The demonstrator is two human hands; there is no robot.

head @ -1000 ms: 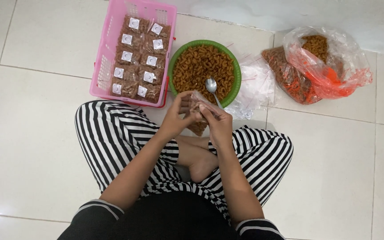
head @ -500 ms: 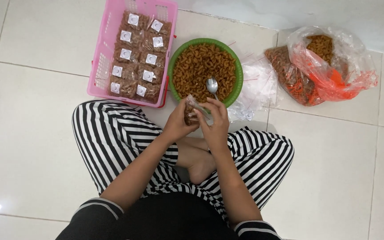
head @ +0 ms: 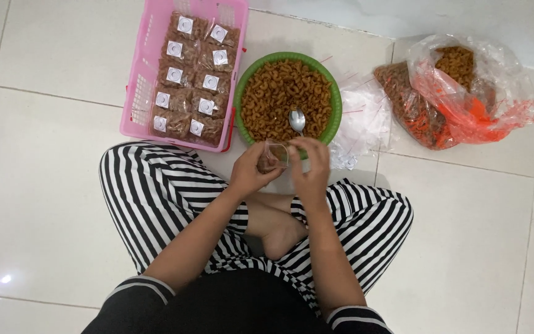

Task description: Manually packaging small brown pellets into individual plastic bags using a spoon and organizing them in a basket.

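Left hand (head: 250, 173): fingers curled around a small clear bag (head: 272, 157) of brown snacks, holding its lower side. Right hand (head: 311, 168): fingertips pinching the bag's top edge. Bag sits between both hands, above the lap, just in front of the green bowl (head: 335, 93) with spoon (head: 296, 121).

pink basket (head: 138, 93) noted, with brown snack packets (head: 191, 74) bearing white round labels. green bowl (head: 335, 99) observed, holding orange-brown snacks (head: 279, 93) and a silver spoon (head: 296, 120). trousers (head: 156, 192) are striped black and white. floor (head: 44, 173) is tiled white.
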